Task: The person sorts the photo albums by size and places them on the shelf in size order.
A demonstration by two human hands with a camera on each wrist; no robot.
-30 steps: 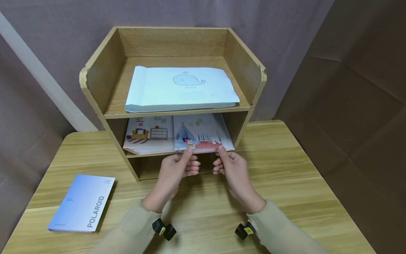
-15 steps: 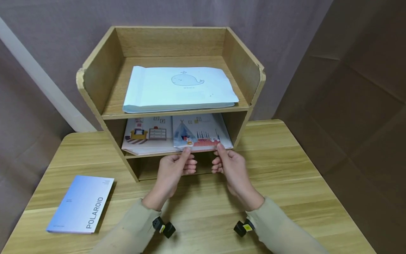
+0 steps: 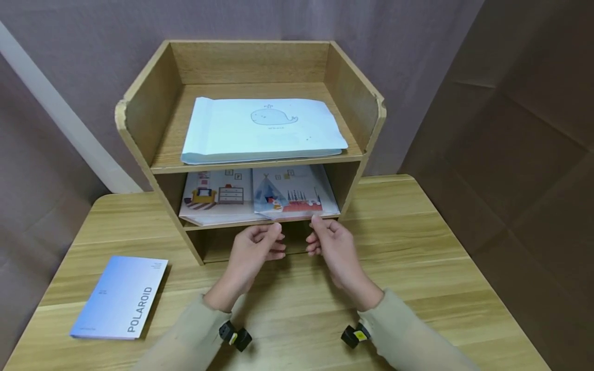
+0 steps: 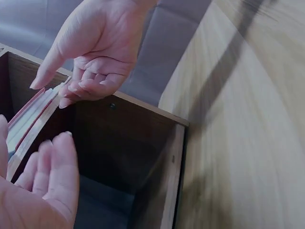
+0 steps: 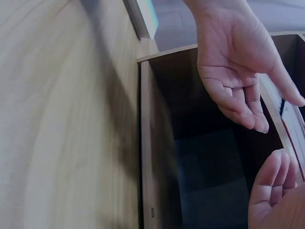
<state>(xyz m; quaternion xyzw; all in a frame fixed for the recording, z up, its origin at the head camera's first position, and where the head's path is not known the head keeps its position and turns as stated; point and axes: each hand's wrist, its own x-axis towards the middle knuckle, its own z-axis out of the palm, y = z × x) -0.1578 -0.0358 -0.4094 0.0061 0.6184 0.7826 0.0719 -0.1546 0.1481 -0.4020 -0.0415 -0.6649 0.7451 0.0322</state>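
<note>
An illustrated book (image 3: 297, 188) with a tent and furniture printed on it lies flat on the middle shelf of a wooden desktop shelf unit (image 3: 358, 181). My left hand (image 3: 252, 250) is just in front of that shelf, its thumb tip close to the book's front edge. To its right, my right hand (image 3: 336, 247) has its thumb right at the same edge. Both hands have loosely bent fingers with nothing between them. In the left wrist view the book (image 4: 31, 117) appears edge-on, with my right hand (image 4: 102, 57) beside it.
On the top shelf lies a pale book (image 3: 223, 129) with a whale drawing. A blue book (image 3: 120, 299) marked POLAROID rests on the table (image 3: 431, 288) at left. The unit's bottom compartment (image 5: 209, 157) is dark inside. Curtains (image 3: 250, 20) hang behind.
Both thumbs have slipped off the illustrated book's front, and the hands have drawn slightly back and down. The book's front edge sits slightly farther into the shelf.
</note>
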